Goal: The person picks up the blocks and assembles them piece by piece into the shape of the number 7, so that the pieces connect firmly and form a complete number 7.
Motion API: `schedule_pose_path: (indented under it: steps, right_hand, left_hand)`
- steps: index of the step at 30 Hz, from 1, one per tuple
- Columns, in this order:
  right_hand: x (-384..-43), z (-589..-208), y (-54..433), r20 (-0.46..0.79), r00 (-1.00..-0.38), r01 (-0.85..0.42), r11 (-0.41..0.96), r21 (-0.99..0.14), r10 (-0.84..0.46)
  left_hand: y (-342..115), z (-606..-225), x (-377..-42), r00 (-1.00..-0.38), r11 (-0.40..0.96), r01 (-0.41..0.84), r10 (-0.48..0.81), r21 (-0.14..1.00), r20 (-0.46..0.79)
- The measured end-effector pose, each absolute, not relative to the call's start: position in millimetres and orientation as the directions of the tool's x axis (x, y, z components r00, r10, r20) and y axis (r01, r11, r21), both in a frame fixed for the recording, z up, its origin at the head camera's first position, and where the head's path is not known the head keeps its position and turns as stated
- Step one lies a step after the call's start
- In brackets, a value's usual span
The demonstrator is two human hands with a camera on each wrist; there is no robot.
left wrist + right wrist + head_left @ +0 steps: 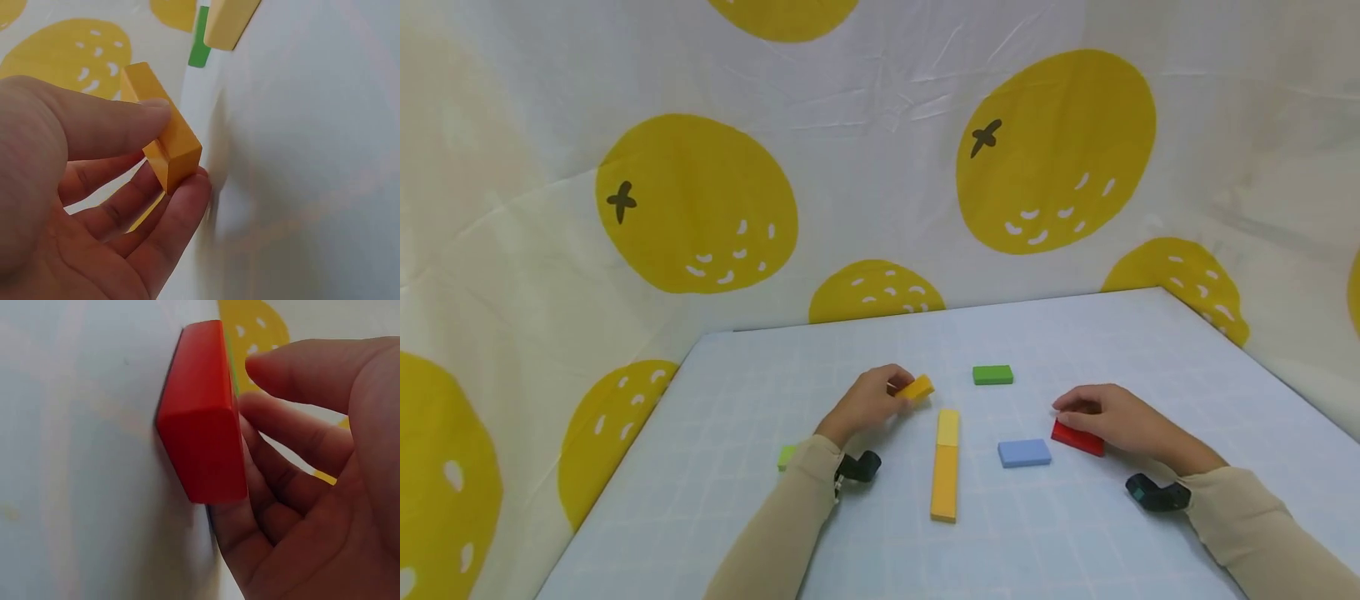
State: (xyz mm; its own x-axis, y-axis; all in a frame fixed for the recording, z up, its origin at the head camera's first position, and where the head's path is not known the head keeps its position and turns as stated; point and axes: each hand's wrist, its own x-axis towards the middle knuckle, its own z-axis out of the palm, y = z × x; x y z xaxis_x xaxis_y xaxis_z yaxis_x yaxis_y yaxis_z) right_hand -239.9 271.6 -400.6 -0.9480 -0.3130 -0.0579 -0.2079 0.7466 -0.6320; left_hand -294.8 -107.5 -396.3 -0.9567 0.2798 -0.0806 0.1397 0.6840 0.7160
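Note:
My left hand pinches a small orange-yellow block between thumb and fingers, and the block is tilted above the white table. Just to its right, a pale yellow block lies end to end with a longer orange block, forming one straight column. A red block rests on the table under my right hand. In the right wrist view the thumb stands apart from the red block, while the other fingers, loosely bent, lie along its far side and lower end.
A blue block lies between the column and the red block. Farther back sits a green block. The left sleeve partly covers a light green block. Behind the table hangs a white cloth with yellow fruit prints.

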Motion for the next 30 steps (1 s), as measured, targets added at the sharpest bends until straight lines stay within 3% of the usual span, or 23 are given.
schedule_pose_path:
  steps: [11, 17, 30]
  right_hand:
    - [-233.3, -400.5, 279.1, -0.063, -0.924, -0.249, 0.719, -0.649, -0.377]
    - [-235.2, -405.1, 277.5, -0.078, -0.929, -0.225, 0.719, -0.658, -0.362]
    - [-237.4, -403.1, 273.4, -0.047, -0.93, -0.245, 0.71, -0.661, -0.364]
  left_hand:
    - [-100.4, -396.8, -293.9, -0.912, 0.619, 0.263, 0.41, 0.74, -0.019]
    - [-94.6, -392.5, -295.4, -0.933, 0.62, 0.159, 0.35, 0.769, -0.089]
    - [-81.4, -392.0, -305.9, -0.959, 0.559, 0.071, 0.267, 0.826, -0.099]
